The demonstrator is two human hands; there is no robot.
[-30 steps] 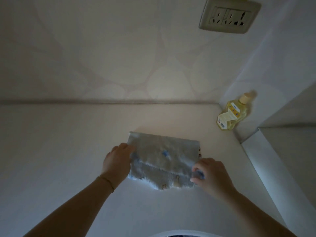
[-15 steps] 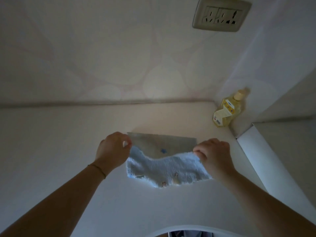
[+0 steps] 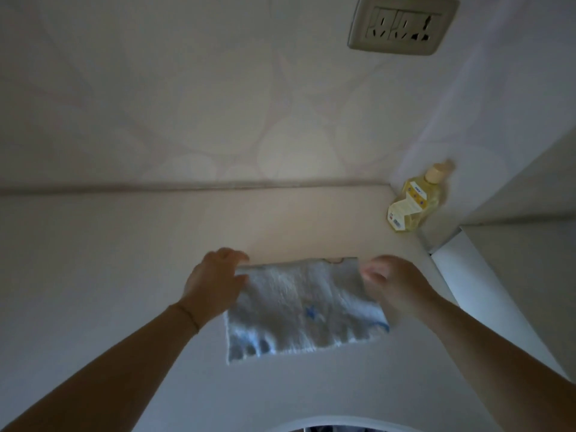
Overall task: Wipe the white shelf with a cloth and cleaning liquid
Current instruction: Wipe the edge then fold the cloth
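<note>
A light blue terry cloth [image 3: 305, 310] with a small blue star lies folded on the white shelf [image 3: 109, 275], near its middle. My left hand [image 3: 215, 282] pinches the cloth's far left corner between thumb and fingers. My right hand [image 3: 392, 282] is blurred by motion and holds the far right corner. A small bottle of yellow liquid [image 3: 411, 202] with a beige cap stands in the shelf's back right corner, apart from the cloth and both hands.
A patterned wall rises behind the shelf, with a socket plate [image 3: 402, 24] high on the right. A white side panel [image 3: 473, 294] bounds the shelf on the right. A curved white edge [image 3: 336, 424] shows at the bottom.
Both hands lifted the cloth's near edge, carried it away from me and laid it over the far edge. The cloth now lies folded with its fluffy side up.
</note>
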